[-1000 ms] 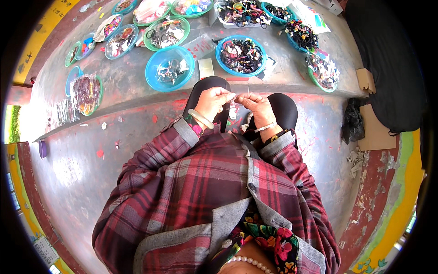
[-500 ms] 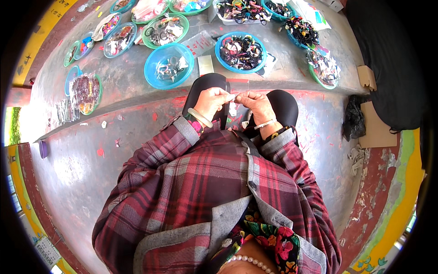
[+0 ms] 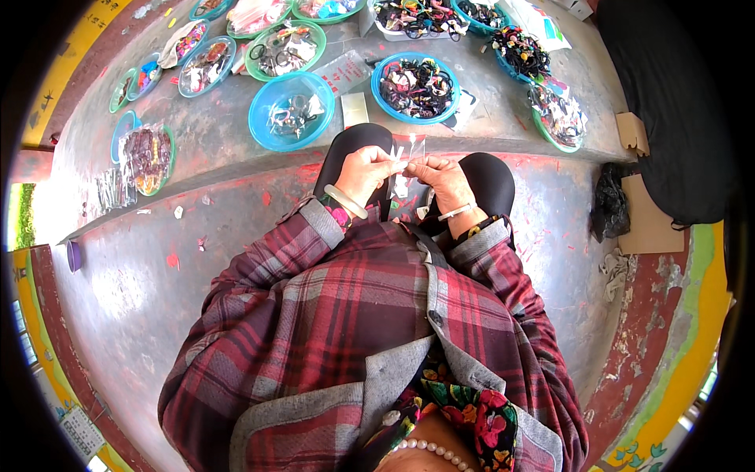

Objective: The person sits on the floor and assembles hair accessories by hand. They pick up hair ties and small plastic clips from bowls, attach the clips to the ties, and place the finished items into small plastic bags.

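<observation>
Both hands (image 3: pixel 366 175) (image 3: pixel 447 186) on clear plastic (image 3: pixel 417 145)

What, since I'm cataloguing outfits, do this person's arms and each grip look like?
Plaid sleeves, dark red, black and grey; grey cuffs, floral fabric beneath the left. A thick pale bangle circles the left wrist, a thinner bracelet the right. Left grip and right grip are gloveless.

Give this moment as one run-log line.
left hand: pinching clear plastic | right hand: pinching same plastic | ahead: blue bowl

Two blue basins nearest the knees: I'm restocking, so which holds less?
The left blue basin; bare bottom shows, whereas the right blue basin is crowded.
</observation>
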Demonstrator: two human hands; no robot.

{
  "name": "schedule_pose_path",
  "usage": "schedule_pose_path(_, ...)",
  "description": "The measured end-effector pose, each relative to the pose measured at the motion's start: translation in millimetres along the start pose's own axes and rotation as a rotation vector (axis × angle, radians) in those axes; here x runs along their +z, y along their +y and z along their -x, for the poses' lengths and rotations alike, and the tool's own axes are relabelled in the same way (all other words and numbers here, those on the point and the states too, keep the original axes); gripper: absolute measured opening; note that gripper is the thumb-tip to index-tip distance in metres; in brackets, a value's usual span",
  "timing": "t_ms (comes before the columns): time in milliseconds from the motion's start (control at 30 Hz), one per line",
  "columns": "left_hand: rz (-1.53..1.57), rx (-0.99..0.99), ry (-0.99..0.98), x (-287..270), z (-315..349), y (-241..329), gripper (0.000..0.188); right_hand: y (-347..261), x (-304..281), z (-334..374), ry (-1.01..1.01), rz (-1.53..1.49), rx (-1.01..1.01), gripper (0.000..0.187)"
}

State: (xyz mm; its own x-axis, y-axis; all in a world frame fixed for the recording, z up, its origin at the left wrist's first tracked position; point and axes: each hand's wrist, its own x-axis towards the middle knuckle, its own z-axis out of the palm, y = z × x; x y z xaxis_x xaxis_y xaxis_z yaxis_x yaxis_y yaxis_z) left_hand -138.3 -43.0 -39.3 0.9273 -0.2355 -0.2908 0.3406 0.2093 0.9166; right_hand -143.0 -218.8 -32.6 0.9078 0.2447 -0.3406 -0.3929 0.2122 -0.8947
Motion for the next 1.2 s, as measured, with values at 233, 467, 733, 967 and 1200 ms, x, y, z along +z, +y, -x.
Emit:
schedule_pose_path(233,-0.035,0.027,0.006,-1.3,-0.6,-2.3,0.017,-3.0,1.2,2.2,0.007,0.026,0.021,0.013)
schedule_pose_path(467,0.096,-0.082,-0.079,1.0,0.4,2.6,0.012,8.0,-6.2,-5.2,0.023,-0.045,-0.029,0.011)
schedule_pose_path(733,0.19,-0.147,-0.124,1.8,0.9,2.8,0.011,3.1,-2.6,-1.6,0.063,-0.076,-0.087,0.012)
schedule_pose_path(967,0.247,-0.2,-0.223,3.8,4.7,12.1,0.014,2.1,-1.8,-0.2,0.012,-0.138,-0.066,0.017)
schedule_pose_path(1200,0.263,-0.209,-0.244,1.1,2.6,4.5,0.01,3.7,0.0,-1.3,-0.018,-0.041,-0.014,0.016)
